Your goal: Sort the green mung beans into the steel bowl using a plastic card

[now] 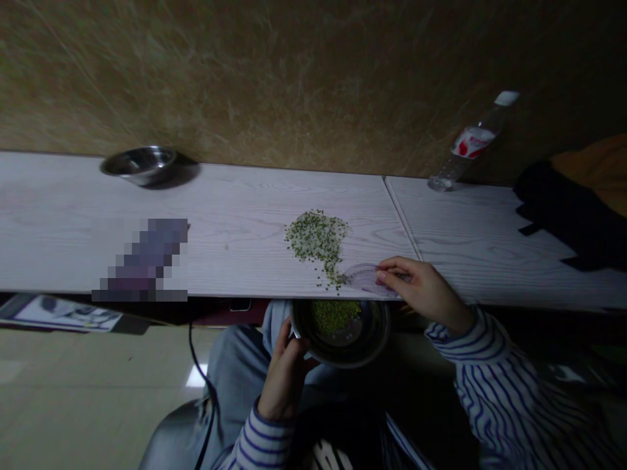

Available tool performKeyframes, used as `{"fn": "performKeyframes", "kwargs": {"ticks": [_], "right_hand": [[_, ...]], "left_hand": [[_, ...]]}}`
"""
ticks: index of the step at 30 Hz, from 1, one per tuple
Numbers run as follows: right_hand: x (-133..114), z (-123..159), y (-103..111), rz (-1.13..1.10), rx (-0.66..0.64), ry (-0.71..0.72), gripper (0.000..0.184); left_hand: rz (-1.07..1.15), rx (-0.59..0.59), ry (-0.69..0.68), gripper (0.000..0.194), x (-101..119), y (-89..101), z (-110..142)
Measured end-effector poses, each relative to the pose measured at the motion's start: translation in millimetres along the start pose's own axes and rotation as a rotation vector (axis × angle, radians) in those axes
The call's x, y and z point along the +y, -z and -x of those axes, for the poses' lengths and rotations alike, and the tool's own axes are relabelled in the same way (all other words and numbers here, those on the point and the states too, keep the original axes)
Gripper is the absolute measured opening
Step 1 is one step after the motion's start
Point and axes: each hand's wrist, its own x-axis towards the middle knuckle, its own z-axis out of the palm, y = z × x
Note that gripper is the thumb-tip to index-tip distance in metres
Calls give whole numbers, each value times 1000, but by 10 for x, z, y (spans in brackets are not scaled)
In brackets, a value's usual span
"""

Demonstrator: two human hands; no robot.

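My left hand (289, 365) grips the rim of a metal bowl (355, 359), held just below the table's front edge. Green beans, probably mung beans (336, 316), lie in the bowl with a few white bits beside them. Pinched in my right hand (411, 284) is a clear, purplish protractor (365, 277), flat on the tabletop near the edge. Its left end touches or nearly touches a spread pile of green beans mixed with white grains (316, 235). A narrow trail of the pile runs toward the edge above the bowl.
On the pale wooden table (235, 222), an empty-looking metal bowl (140, 166) stands at the back left. A blurred-out object (147, 261) lies at left. A plastic bottle (465, 147) stands by the wall, with dark and orange cloth (582, 196) at right. A black cable (196, 356) hangs below.
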Motion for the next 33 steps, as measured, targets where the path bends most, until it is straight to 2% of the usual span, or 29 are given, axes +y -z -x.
{"fn": "performKeyframes", "kwargs": {"ticks": [6,12,24,33], "right_hand": [[-42,-67,2,-7,12,17,30],[-27,-31,-3,11,11,34,30],[-45,24,-32,14,-36,52,22],[-49,42,-141,35,-60,49,24]], "left_hand": [[1,26,12,60,14,-15,0],[10,-5,3,59,-4,0,-28],[47,12,10,59,-5,0,-21],[39,-9,2,58,14,14,-18]]}}
